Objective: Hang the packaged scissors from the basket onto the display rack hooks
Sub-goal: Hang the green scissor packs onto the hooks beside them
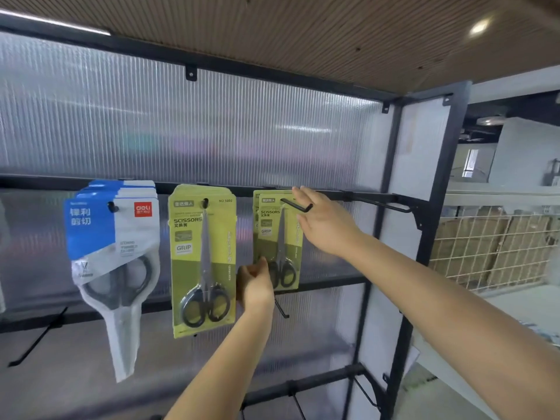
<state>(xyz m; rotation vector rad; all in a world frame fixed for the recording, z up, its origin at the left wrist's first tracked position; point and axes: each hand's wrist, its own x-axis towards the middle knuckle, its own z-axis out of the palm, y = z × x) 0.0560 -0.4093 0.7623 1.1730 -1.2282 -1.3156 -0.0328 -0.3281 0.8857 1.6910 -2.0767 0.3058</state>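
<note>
Head view: left hand (255, 281) pinches the green scissors pack (277, 237), right hand (325, 222) spread at its hook (295, 205).

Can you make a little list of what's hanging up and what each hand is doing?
left pack: blue scissors pack, hanging on a hook
middle pack: big green scissors pack, hanging
right pack: small green scissors pack, on its hook
left hand: pinching the small green pack's bottom corner
right hand: fingers at the hook's tip
spare hook: empty, far right

Both forearms bare; no sleeves or rings.
</note>
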